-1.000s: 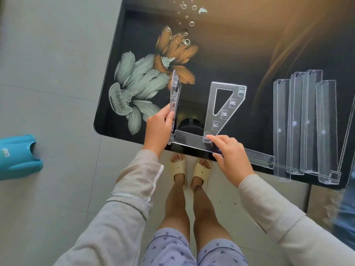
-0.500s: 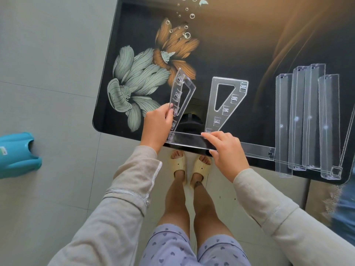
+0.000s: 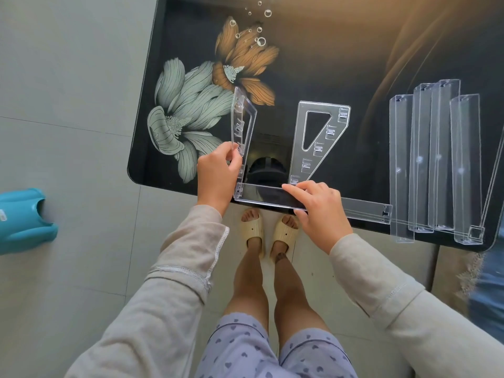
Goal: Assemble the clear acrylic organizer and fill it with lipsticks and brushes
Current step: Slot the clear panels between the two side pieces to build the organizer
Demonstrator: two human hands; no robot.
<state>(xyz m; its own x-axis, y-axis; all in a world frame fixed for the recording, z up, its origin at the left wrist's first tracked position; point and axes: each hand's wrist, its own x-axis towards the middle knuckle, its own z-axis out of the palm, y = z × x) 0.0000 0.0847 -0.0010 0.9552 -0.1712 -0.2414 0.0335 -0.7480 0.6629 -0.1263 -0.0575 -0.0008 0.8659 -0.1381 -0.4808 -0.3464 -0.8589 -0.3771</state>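
Observation:
A clear acrylic side panel (image 3: 243, 126) stands nearly upright at the table's near edge, and my left hand (image 3: 218, 174) pinches its lower part. Its bottom meets the left end of a long clear trough piece (image 3: 266, 196) lying along the table edge. My right hand (image 3: 319, 210) grips that trough from above near its middle. A second triangular side panel (image 3: 320, 137) with several slots lies flat just beyond the trough. Several more clear troughs (image 3: 436, 159) lie side by side at the right. No lipsticks or brushes are in view.
The table (image 3: 341, 64) is black glass with painted flowers (image 3: 196, 105) at the left. Its near edge runs just under my hands, with tiled floor and my feet in slippers below. A teal object (image 3: 21, 222) sits on the floor at the left.
The side panel in my left hand has tilted from edge-on to show more of its face, with its base at the trough's left end. My right hand stays on the trough.

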